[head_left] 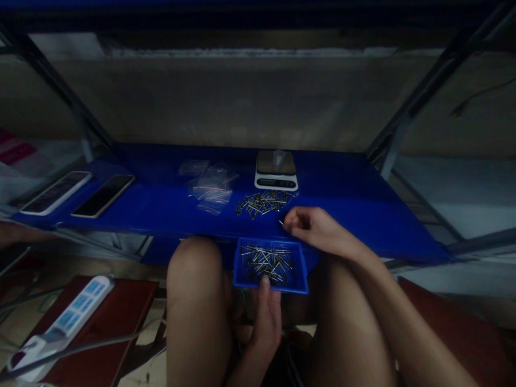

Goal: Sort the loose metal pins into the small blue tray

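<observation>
My left hand grips the near edge of a small blue tray, thumb over the rim. Many thin metal rods, some looking like drill bits, lie loose in the tray. My right hand is pinched closed just above the shelf's front edge. A thin metal rod pokes out from its fingertips; the rest of it is hidden. To the left of that hand, a pile of similar gold and silver rods lies on the blue shelf. They are too small to name for certain.
Behind the pile stands a white digital scale with a small clear cup on it. Clear zip bags lie left of it. Two phones rest at the left. A power strip is on a red-brown stool.
</observation>
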Motion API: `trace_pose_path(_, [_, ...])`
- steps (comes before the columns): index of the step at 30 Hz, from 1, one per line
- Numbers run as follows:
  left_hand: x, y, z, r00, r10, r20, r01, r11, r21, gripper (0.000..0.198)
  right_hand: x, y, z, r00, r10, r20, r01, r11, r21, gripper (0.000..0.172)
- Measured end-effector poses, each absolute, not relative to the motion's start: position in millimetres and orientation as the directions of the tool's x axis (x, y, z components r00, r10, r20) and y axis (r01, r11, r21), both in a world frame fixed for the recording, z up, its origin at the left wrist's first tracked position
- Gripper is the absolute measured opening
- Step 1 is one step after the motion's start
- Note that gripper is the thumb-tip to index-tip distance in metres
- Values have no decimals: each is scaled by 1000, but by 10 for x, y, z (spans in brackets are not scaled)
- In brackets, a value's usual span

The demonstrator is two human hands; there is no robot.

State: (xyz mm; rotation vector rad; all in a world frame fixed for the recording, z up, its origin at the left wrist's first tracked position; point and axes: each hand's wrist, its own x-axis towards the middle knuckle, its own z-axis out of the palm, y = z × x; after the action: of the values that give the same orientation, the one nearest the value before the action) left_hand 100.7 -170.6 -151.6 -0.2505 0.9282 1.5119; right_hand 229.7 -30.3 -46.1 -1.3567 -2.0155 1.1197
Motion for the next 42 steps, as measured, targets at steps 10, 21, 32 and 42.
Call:
trace_pose_path(10, [1028, -1736, -1621, -189, 749, -634, -920, 91, 382, 51, 2120, -238, -470, -322, 919, 229, 705, 394, -590, 32])
trace_pose_path(21, [1004, -1730, -1513, -188, 728, -659, -922, 100, 374, 51, 2111, -53, -532, -289, 952, 96, 900, 305, -311, 27])
trace_pose_path(32, [1006, -1722, -1460, -181, 680, -711, -916, 146, 373, 43, 2116, -75, -517, -264, 957, 117, 894, 288, -342, 11])
trace_pose_path(42, [998, -1698, -1483, -190, 692, -697, -918, 128, 377, 46, 2130, -104, -458, -279, 945, 169, 738, 324, -593, 10])
